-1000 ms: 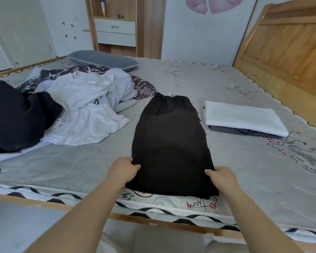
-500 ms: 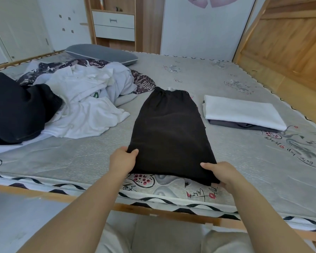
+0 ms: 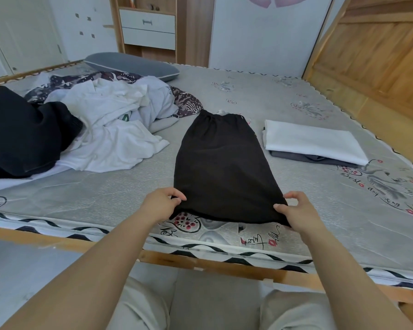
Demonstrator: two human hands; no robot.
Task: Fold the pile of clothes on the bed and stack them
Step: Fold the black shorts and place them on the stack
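Head view, the only one. Black garment (image 3: 221, 167) lies flat on the bed (image 3: 284, 91), waistband end away from the person, hem at the near mattress edge. Left hand (image 3: 161, 204) pinches the near left hem corner, fingers curled round the cloth. Right hand (image 3: 296, 211) pinches the near right corner likewise; hem slightly raised off the mattress.

Folded stack (image 3: 312, 144), white piece over a dark grey one, sits just beside the garment on the right. Unfolded pile (image 3: 110, 129) of white, patterned and black items lies well apart to the left.

Judged step: hem about to be carried toward the waistband for a half fold.

Risks:
- Uneven lift between the hands would skew the fold.
- Loose pinch could drop a corner mid-carry.
- Dragging rather than lifting may bunch the underlying layer.
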